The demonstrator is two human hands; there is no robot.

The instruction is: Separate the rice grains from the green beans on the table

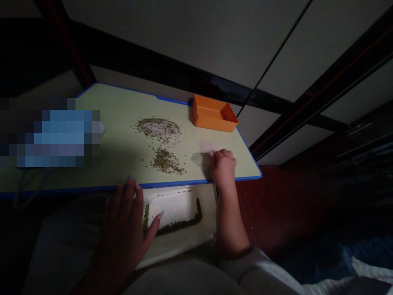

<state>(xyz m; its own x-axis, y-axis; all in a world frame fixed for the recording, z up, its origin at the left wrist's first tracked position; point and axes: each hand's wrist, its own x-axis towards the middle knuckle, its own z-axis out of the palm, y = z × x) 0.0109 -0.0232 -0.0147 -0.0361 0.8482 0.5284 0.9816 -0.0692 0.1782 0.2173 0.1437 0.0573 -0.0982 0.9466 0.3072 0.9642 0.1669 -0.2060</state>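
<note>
A mixed heap of white grains and green beans (pixel 159 128) lies on the small pale table (pixel 123 143). Nearer me sits a smaller pile of green beans (pixel 167 160). A patch of white grains (pixel 209 144) lies to the right. My right hand (pixel 223 167) rests on the table beside that patch, fingers curled with the tips pressed to the surface; whether it holds anything is hidden. My left hand (pixel 129 221) holds the left side of a white tray (pixel 175 205) below the table's front edge. Green beans line the tray's inner edges.
An empty orange box (pixel 214 113) stands at the table's back right corner. A blurred blue patch covers the table's left part. A cord (pixel 27 188) hangs over the front left edge. A dark frame and pale wall rise behind; the floor to the right is dark red.
</note>
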